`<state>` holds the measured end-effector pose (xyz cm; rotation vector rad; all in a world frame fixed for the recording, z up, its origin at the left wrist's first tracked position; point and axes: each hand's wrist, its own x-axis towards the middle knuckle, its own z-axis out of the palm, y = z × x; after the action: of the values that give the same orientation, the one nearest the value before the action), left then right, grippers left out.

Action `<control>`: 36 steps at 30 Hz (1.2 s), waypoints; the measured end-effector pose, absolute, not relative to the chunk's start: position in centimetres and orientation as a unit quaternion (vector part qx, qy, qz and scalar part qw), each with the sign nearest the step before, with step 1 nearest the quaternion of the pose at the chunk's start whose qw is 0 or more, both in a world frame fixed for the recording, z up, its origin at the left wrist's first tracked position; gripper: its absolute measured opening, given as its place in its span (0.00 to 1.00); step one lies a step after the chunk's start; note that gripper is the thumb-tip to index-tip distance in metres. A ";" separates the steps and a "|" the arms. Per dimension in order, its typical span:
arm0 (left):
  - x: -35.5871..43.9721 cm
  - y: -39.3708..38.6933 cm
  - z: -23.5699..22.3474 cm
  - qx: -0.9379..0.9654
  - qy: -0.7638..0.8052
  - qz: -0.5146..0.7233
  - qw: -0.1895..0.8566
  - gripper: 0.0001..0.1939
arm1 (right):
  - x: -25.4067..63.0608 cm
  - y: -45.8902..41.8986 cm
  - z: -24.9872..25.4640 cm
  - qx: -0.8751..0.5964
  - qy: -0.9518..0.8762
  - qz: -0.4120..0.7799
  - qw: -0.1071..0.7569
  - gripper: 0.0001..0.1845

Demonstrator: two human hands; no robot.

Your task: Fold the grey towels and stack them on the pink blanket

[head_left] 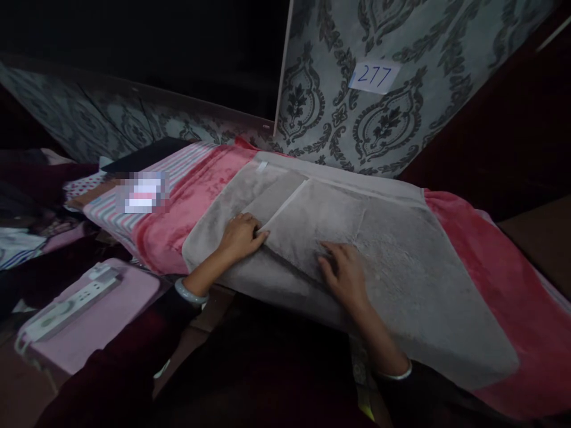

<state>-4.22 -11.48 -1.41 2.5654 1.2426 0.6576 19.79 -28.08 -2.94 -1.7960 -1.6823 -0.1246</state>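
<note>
A grey plush cloth (401,291) lies spread over the table. Upon it is a grey fabric piece (330,208), whose left edge shows a pale strip (285,205). My left hand (241,238) rests at the near-left corner of this piece, fingers bent and thumb stretched along the cloth. Further right, my right hand (345,273) is over the piece near its front edge, thumb and fingers apart, its fingertips touching or just above the fabric. Nothing shows within the grasp of either hand.
Red plush cloth (178,214) lies underneath, beside a striped cloth (120,214) at the left. A power strip (75,300) rests on a pink stool (120,321). Behind the table are a dark screen (156,53) and a wall with a paper marked 277 (375,76).
</note>
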 end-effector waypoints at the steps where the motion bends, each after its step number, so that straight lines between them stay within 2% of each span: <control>1: -4.0 -11.2 -1.4 0.870 0.423 0.223 0.123 0.11 | 18.5 -27.4 -2.5 -0.662 -0.678 -0.026 0.318 0.21; 4: -3.4 -10.3 -1.3 0.844 0.443 0.223 0.204 0.09 | 15.1 -25.2 -1.5 -0.628 -0.736 0.005 0.254 0.28; 7: -3.3 -9.7 -1.3 0.808 0.451 0.236 0.296 0.11 | 13.6 -23.4 -1.4 -0.649 -0.727 0.036 0.223 0.21; 9: -3.5 -9.6 -1.5 0.798 0.437 0.250 0.331 0.13 | 14.0 -22.7 -1.8 -0.671 -0.683 0.078 0.276 0.16; 11: -3.9 -9.7 -1.8 0.798 0.423 0.266 0.337 0.13 | 15.1 -22.4 -2.4 -0.682 -0.607 0.142 0.383 0.12; 13: -4.2 -10.1 -2.1 0.811 0.411 0.280 0.308 0.12 | 16.4 -22.5 -3.0 -0.664 -0.507 0.226 0.502 0.11; 15: -4.5 -10.9 -2.3 0.845 0.388 0.281 0.237 0.10 | 17.2 -22.7 -3.4 -0.624 -0.403 0.302 0.597 0.13; 19: -4.3 -13.1 -2.5 0.925 0.284 0.237 0.087 0.14 | 17.1 -22.8 -3.3 -0.562 -0.292 0.344 0.693 0.15; 25: -3.6 -14.4 -3.2 0.957 0.207 0.201 0.040 0.17 | 16.4 -22.4 -1.3 -0.546 -0.357 0.272 0.708 0.16; 36: 0.2 -14.0 -4.6 0.970 0.135 0.201 0.020 0.18 | 17.4 -21.8 -1.9 -0.549 -0.280 0.303 0.727 0.17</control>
<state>0.23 -14.00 -4.62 3.0086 0.4175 0.6248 17.41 -21.84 -1.91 -1.2104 -0.6172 0.6691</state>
